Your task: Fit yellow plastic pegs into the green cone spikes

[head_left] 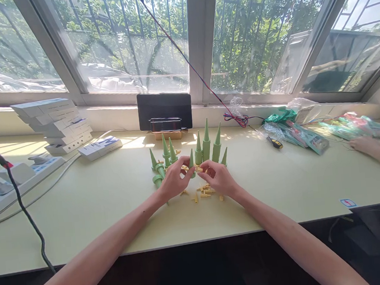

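Note:
My left hand (pixel 174 177) is closed around a green pointed spike (pixel 192 159), holding it upright above the table. Close beside it, my right hand (pixel 219 177) pinches a small yellow plastic piece (pixel 199 169) against or very near the spike's lower part; whether they touch I cannot tell. Behind my hands stand several taller green spikes (pixel 206 146). Another group of green spikes (pixel 166 153) is to the left, some upright, with a green collared part (pixel 157 180) lying by my left wrist. Loose yellow pieces (pixel 206 194) are scattered on the table below my hands.
A black tablet (pixel 164 110) leans on a stand at the back. Stacked white boxes (pixel 57 124) and a power strip (pixel 22 185) with cables are left. A yellow-black tool (pixel 274 143) and plastic bags (pixel 305 136) lie right. Another person's hand (pixel 365 145) rests far right.

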Demonstrator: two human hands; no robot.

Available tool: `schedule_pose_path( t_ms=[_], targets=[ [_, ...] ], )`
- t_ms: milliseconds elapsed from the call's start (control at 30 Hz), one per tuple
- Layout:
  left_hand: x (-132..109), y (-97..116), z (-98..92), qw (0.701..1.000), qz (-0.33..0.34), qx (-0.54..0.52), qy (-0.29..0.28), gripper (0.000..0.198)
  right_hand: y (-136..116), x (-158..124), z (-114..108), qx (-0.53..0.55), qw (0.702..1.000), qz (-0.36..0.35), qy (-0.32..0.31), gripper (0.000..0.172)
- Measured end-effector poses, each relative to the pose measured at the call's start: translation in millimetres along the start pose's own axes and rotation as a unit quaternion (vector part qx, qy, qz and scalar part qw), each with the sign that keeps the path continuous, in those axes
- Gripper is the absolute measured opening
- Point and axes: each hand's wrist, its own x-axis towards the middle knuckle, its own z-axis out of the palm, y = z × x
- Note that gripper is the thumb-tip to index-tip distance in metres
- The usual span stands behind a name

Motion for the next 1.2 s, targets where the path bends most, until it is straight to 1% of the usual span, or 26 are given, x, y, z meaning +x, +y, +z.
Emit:
schedule_pose_path(
  t_ms=[133, 700, 1200],
  targets=[
    [0.0, 0.2, -0.3, 1.000, 0.002, 0.000, -0.002, 0.013, 0.8, 0.3, 0.6, -0.008, 1.000, -0.002, 0.003, 0.021],
    [-0.4, 3.0, -0.9, 1.000, 0.000, -0.015, -0.011, 0.014, 4.1, 0.1, 1.5, -0.030, 1.000, 0.002, -0.008, 0.032],
    [-0.5, 3.5, -1.9, 1.000, 0.006, -0.014, -0.021, 0.012, 7.3, 0.1, 2.7, -0.014, 0.999, 0.013, -0.026, 0.044]
  ],
)
